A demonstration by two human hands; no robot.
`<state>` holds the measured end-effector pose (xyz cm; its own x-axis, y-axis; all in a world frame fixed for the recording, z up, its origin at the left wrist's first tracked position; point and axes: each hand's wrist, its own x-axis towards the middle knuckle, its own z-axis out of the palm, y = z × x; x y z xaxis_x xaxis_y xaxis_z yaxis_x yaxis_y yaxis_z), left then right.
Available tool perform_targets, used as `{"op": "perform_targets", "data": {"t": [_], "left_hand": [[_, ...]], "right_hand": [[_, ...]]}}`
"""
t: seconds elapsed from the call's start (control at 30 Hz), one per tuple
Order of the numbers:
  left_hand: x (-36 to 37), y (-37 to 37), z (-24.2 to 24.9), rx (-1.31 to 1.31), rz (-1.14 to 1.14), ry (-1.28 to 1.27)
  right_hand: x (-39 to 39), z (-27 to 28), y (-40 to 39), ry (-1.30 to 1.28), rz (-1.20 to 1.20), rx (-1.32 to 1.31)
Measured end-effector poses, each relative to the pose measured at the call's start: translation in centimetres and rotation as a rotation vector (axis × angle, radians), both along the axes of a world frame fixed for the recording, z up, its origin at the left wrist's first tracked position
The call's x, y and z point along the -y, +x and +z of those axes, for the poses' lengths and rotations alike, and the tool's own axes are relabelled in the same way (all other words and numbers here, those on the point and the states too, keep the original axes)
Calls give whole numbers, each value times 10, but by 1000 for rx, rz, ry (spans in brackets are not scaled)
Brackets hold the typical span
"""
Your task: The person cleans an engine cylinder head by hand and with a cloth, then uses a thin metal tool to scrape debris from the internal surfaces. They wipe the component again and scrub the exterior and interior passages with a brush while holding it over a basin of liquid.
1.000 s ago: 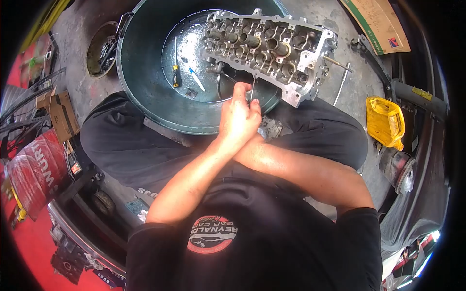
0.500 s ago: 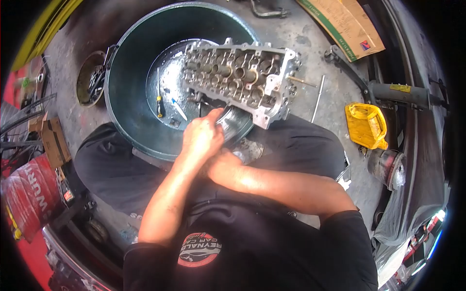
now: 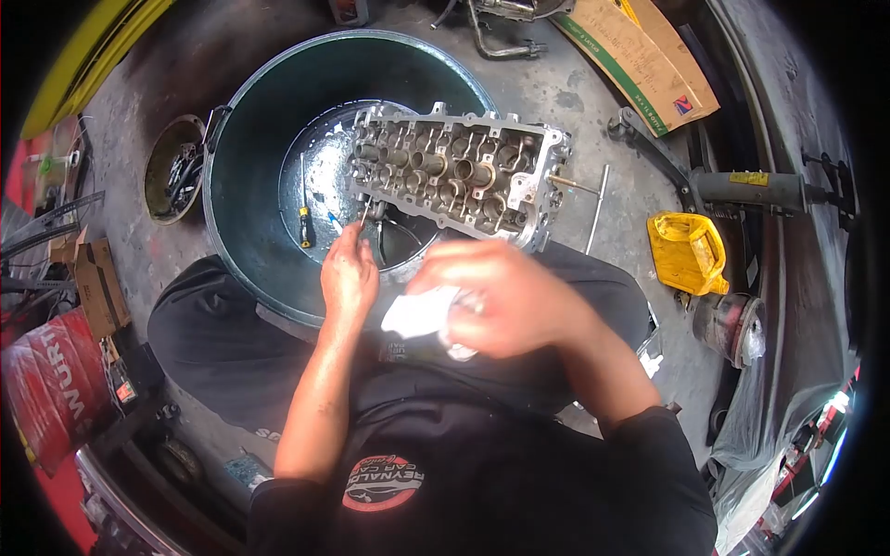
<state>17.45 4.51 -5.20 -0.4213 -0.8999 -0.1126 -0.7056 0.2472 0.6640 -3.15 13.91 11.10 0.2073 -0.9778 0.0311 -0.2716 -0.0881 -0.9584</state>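
A metal cylinder head [image 3: 454, 173] lies across the right side of a large dark green tub [image 3: 246, 232], its valve bores facing up. My left hand [image 3: 350, 275] is over the tub's near side, fingers closed together just below the cylinder head's left end. Its fingertips are right by a dark metal tool [image 3: 375, 211]; I cannot tell what they hold. My right hand [image 3: 510, 296], smeared by motion, is in front of the cylinder head above my lap. A crumpled white cloth [image 3: 417, 313] hangs from its fingers.
Inside the tub lie a yellow-and-black screwdriver [image 3: 305, 227] and a blue-tipped pen-like item [image 3: 335, 222]. A round pan of parts [image 3: 174, 171] stands left. On the right are a metal rod [image 3: 598, 208], a yellow jug [image 3: 686, 252], a cardboard piece [image 3: 640, 65] and a shock-absorber-like cylinder [image 3: 756, 186].
My hands have come apart. The left has drawn back to the left from beneath the cylinder head; the right has risen to the right, the white cloth now showing in it.
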Motion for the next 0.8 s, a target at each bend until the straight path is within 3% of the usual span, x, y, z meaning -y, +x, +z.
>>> {"op": "perform_targets", "data": {"t": [0.1, 0.13, 0.17, 0.2, 0.27, 0.37, 0.47, 0.57, 0.67, 0.73, 0.8], "left_hand": [[7, -32, 40, -39, -89, -51], [12, -46, 46, -174, -147, -137], [12, -61, 57, -238, -170, -90], [16, -79, 81, -302, -196, -42], [31, -109, 113, -256, -342, -10], [39, -150, 125, -242, -505, -50], [31, -177, 116, -147, -588, -79], [36, -179, 97, -215, -492, -84], [25, -179, 99, -234, -484, -100], [18, -170, 96, -139, -467, -95], [17, -144, 81, -222, -358, -165]], "right_hand": [[5, 3, -7, -17, 12, 126], [6, 3, -6, 12, 31, 172], [7, 5, 2, 244, 106, 141], [6, -3, 12, 386, 202, -88], [1, -31, 45, 437, 422, -590], [-17, -88, 82, 421, 546, -708], [-5, -92, 84, 420, 471, -658], [24, -74, 71, 482, 509, -807], [16, -139, 100, 507, -1, -483], [15, -112, 99, 215, -37, -413], [11, -98, 92, 126, 64, -450]]}}
